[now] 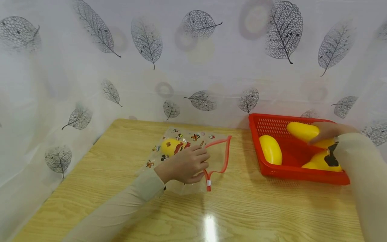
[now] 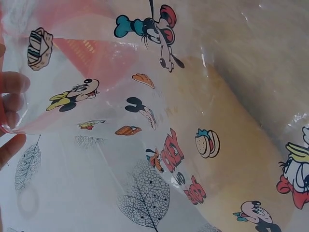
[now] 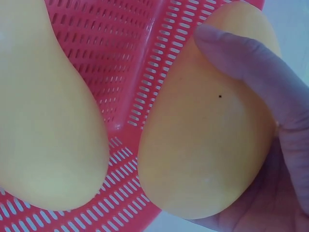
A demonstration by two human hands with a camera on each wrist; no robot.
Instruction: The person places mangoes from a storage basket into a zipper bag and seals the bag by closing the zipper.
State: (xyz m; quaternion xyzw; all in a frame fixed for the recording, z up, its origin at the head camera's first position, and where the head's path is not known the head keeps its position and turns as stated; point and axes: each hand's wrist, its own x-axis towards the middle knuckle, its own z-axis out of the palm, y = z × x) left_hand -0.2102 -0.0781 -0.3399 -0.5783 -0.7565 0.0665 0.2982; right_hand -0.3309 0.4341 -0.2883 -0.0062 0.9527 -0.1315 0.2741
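My left hand (image 1: 187,164) pinches the mouth of a clear zip bag (image 1: 184,188) printed with cartoon figures. The bag's red zip strip (image 1: 226,156) stands apart in a loop, so the mouth gapes to the right. Inside the bag lies a yellow mango (image 1: 169,147), blurred through the plastic in the left wrist view. My right hand (image 1: 328,131) grips another smooth yellow mango (image 3: 207,130) over the red basket (image 1: 302,175), thumb across its side. Two more lie in the basket: one mango (image 1: 270,150) at its left, another mango (image 1: 317,162) near the front, partly hidden by my sleeve.
The basket has perforated walls and stands at the right of the wooden table (image 1: 242,208). A pale curtain (image 1: 187,74) printed with leaves hangs behind the table and down its left side. A white slider (image 1: 209,183) sits at the zip strip's near end.
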